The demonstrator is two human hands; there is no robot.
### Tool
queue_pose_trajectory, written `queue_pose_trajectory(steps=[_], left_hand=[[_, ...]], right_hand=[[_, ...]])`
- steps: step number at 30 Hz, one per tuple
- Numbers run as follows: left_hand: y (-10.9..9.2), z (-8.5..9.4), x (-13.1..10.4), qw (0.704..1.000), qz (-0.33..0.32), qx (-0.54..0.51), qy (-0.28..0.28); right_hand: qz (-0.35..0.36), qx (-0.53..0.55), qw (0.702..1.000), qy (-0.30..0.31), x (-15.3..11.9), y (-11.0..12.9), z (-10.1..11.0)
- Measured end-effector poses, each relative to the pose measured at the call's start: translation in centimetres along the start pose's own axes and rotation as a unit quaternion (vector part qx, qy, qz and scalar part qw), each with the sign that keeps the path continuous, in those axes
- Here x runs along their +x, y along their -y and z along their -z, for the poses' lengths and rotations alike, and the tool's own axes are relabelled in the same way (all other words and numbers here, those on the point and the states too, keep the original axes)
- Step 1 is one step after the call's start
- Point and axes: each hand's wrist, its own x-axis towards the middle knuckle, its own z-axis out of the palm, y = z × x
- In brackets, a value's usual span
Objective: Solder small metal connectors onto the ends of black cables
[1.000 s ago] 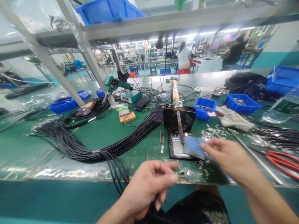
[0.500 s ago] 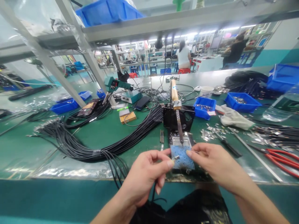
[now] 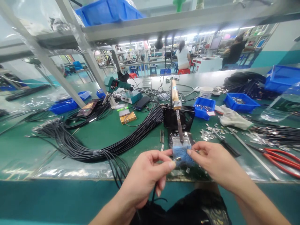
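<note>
Over the near edge of the green bench [image 3: 98, 131], the left hand [image 3: 150, 172] has thumb and forefinger clamped on a small metal cable end [image 3: 178, 158], with a black cable [image 3: 153, 194] hanging beneath the palm; the hand hides whether the two join. That metal end juts past the fingertips toward the right hand [image 3: 213, 157], its long axis running mostly crosswise and slanting slightly away from the body. Held by so little, it could twist or slip if the dangling cable snagged. Just beyond it, between the hands, is the blue sponge [image 3: 181, 151], blurred and roughly square, so no long axis stands out. The right thumb lies on its right edge with the fingers drawn in behind, a pinch as far as I can judge; whether something thin is caught there too, I cannot tell. A soldering iron [image 3: 180, 126] points down toward the hands, its tip close to the sponge and the metal tray [image 3: 176, 141]. Were it hot, which cannot be seen, a careless lift could burn the right thumb. Farther right lie loose metal pieces [image 3: 208, 132], which a wide sweep could scatter.
</note>
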Motion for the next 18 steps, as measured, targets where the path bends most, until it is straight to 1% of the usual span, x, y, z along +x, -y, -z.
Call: queue_pose_trajectory(steps=[4, 6, 8, 10, 13, 15, 18], left_hand=[[1.2, 1.3, -1.1, 0.999, 0.04, 0.007, 0.015], [1.8, 1.9, -1.5, 0.999, 0.051, -0.002, 0.016], [2.1, 2.0, -1.5, 0.998, 0.057, -0.011, 0.015], [2.2, 1.9, -1.3, 0.998, 0.063, -0.013, 0.02], [2.0, 1.5, -0.8, 0.998, 0.064, -0.008, 0.028], [1.9, 1.3, -0.6, 0.998, 0.063, -0.006, 0.028], [1.9, 1.2, -0.3, 0.997, 0.063, -0.009, 0.032]], right_hand=[[-0.019, 0.025, 0.997, 0.069, -2.3, -1.7, -0.7], [-0.038, 0.01, 0.995, 0.088, -3.3, -2.2, -1.4], [-0.053, -0.016, 0.995, 0.081, -3.5, -2.4, -1.9], [-0.062, -0.047, 0.995, 0.06, -2.9, -2.5, -1.6], [-0.073, -0.101, 0.992, 0.02, -1.2, -3.0, 0.3], [-0.075, -0.133, 0.988, -0.01, -0.2, -3.6, 2.3], [-0.051, -0.159, 0.985, -0.038, 0.4, -4.5, 5.5]])
